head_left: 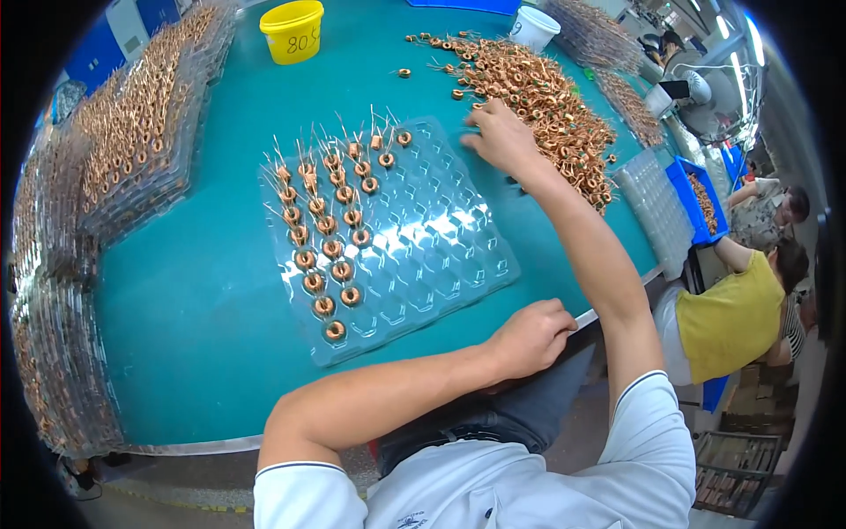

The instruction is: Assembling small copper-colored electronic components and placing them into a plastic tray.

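My right hand hovers beside the left edge of a large heap of copper-wound ring coils, thumb and fingers apart, with no coil visible in it. My left hand is closed with curled fingers at the table's near edge; whatever they hold, if anything, is hidden. Between my arms and the far side lies a clear plastic tray with rows of moulded pockets. Coils with their wire leads fill the pockets on its left side and part of its far edge; those to the right hold none.
Stacked trays full of coils line the left side of the green table. A yellow bucket and a white bucket stand at the back. On the right are more trays, a blue bin and people seated nearby.
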The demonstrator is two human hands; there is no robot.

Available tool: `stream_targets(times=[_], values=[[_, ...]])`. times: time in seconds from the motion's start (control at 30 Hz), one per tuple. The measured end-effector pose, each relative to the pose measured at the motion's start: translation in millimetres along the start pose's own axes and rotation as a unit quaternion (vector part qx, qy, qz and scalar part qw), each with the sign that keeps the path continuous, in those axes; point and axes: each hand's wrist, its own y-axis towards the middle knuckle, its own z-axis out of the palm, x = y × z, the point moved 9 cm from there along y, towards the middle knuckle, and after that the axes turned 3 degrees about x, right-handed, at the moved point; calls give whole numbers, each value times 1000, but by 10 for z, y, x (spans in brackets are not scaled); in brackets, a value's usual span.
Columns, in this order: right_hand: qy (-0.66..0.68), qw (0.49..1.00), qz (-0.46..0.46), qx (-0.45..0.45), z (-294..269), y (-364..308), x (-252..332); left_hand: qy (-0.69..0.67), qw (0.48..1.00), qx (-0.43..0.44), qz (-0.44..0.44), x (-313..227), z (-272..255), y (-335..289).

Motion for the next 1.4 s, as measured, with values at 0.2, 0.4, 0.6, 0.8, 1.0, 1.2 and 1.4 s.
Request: stream_targets(times=[0.2, 0.4, 0.6, 0.8, 1.0, 1.2, 1.4], values=[[-11, 996, -36, 78, -86, -514, -250, 1, 1000, -3, 5, -34, -15, -5], [1, 995, -74, 61, -194, -803, -165, -4, 1000, -5, -6, -55, 23, 23], [115, 990, -8, 85, -264, -972, -157, -11, 1000, -8, -8, -54, 7, 8], [30, 990, -92, -102, -536, -644, -215, -9, 1000, -2, -8, -88, 21, 29], [9, 994, 34, 100, -100, -295, -278, -12, 1000, -3, -17, -48, 10, 16], [-69, 995, -74, -9, -265, -381, -25, -6, 1000, 1, -10, -44, 1, 24], [-35, 996, -83, -8, -193, -376, -25, -11, 1000, 6, -19, -37, 11, 23]])
